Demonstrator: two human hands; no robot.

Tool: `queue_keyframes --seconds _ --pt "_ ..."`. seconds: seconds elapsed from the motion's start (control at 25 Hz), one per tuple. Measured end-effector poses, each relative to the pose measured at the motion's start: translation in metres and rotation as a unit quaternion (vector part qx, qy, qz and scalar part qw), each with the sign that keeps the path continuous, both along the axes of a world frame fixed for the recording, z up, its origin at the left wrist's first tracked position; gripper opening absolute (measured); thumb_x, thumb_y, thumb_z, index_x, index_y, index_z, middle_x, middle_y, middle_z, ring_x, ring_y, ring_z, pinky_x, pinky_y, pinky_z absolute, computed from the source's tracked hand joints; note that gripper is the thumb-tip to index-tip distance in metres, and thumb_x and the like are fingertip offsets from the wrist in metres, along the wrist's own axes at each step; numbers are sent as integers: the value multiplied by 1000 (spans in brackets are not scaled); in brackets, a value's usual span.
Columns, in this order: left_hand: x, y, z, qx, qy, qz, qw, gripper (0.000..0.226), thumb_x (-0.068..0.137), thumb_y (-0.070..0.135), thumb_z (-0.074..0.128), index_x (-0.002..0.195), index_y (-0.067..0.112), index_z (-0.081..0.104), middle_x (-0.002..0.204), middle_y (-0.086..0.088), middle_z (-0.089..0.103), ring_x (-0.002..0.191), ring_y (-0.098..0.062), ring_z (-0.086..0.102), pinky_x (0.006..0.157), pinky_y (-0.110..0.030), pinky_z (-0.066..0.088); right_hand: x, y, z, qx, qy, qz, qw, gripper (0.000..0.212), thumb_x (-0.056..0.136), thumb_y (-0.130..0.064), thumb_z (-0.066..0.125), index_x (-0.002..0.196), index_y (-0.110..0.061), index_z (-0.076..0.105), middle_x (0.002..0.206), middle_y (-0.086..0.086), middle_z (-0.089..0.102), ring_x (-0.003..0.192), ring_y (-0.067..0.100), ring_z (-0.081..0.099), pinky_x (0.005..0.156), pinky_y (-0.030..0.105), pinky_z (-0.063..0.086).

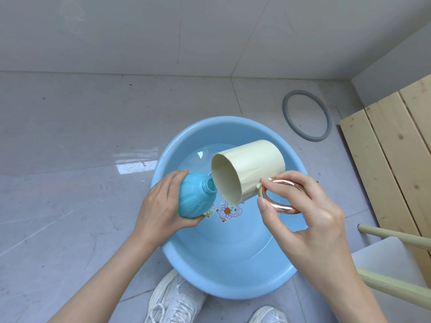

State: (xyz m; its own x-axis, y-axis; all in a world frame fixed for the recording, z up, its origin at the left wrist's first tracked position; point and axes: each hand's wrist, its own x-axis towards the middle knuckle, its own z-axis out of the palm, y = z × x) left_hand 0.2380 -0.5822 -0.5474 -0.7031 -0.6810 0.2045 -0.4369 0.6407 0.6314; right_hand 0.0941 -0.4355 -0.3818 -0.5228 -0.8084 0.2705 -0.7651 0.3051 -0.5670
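Observation:
A blue plastic basin (275, 283) with water in it stands on the grey tiled floor. Above it my right hand (310, 220) grips the rose-gold ring handle of a cream mug (254, 166), which is tipped on its side with its mouth facing left. My left hand (158, 206) holds a round teal bottle (196, 197), cap off, tilted so that its threaded neck points at the mug's rim. A cartoon sticker (229, 210) shows on the basin's bottom.
A grey rubber ring (286, 115) lies on the floor beyond the basin. Pale wooden slats (396, 145) stand at the right. A pale stool with wooden legs (391, 259) is at the lower right. My white sneakers (177, 299) touch the basin's near edge.

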Motion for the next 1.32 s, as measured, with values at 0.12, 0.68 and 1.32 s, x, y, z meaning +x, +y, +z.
queue_keyframes --seconds 0.12,0.68,1.32 --pt "0 0 0 0 1 0 1000 91 60 65 61 130 9 41 120 -10 59 108 -20 49 87 -25 38 1 -1 1 3 7 5 1000 29 85 -29 62 104 -9 72 104 9 59 90 10 61 79 7 45" --pt "0 0 2 2 3 -2 1000 92 59 63 67 129 9 41 120 -10 59 109 -19 48 87 -25 37 3 -2 3 24 74 34 996 31 88 -30 60 105 -7 72 107 12 58 89 25 64 77 37 53" --pt "0 0 3 12 -3 -9 1000 97 50 51 82 128 7 45 121 -9 59 108 -19 49 86 -24 36 8 -3 7 41 168 85 981 29 85 -22 67 107 -4 71 109 19 58 90 30 59 77 35 48"
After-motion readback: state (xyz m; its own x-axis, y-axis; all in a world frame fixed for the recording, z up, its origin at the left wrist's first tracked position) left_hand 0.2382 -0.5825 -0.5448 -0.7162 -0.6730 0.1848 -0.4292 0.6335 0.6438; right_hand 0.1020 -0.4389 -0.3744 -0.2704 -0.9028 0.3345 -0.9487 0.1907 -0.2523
